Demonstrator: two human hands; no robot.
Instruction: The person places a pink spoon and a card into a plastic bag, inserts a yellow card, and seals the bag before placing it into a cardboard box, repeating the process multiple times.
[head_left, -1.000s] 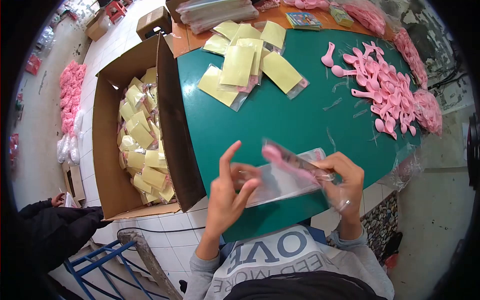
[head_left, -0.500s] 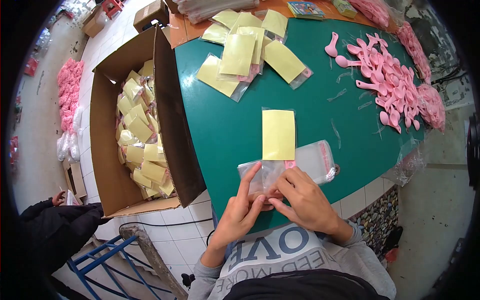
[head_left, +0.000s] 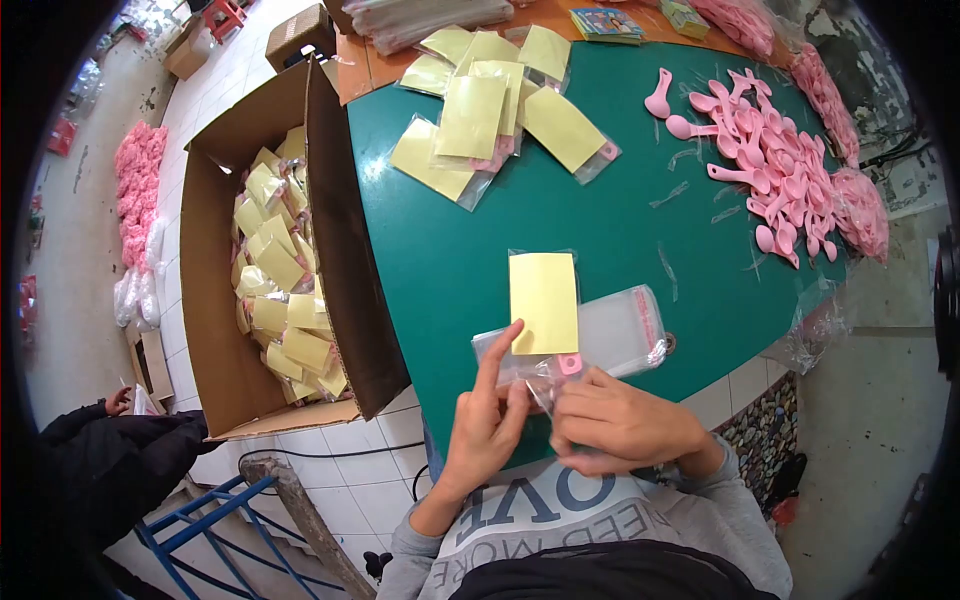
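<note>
A clear plastic bag (head_left: pixel 540 375) with a yellow card (head_left: pixel 543 300) in it lies in front of me, its near end between my hands. The pink end of a spoon (head_left: pixel 570 363) shows just below the card. My left hand (head_left: pixel 480 425) pinches the bag's near left edge, with the index finger stretched up onto the card's lower corner. At the near right edge, my right hand (head_left: pixel 625 420) has its fingers curled closed on the bag's film. Beneath the bag lies a stack of flat clear bags (head_left: pixel 625 325) with a pink-printed edge.
Bagged yellow cards (head_left: pixel 470 115) lie piled at the far side of the green table (head_left: pixel 620 210). Pink spoons (head_left: pixel 780 170) are heaped on the right, near plastic scraps. A cardboard box (head_left: pixel 358 270) of filled bags stands left. Another person's hand (head_left: pixel 118 402) shows far left.
The bag with the yellow card has come nearer to me and slightly left. My right hand has moved a little right and nearer, its fingers more curled.
</note>
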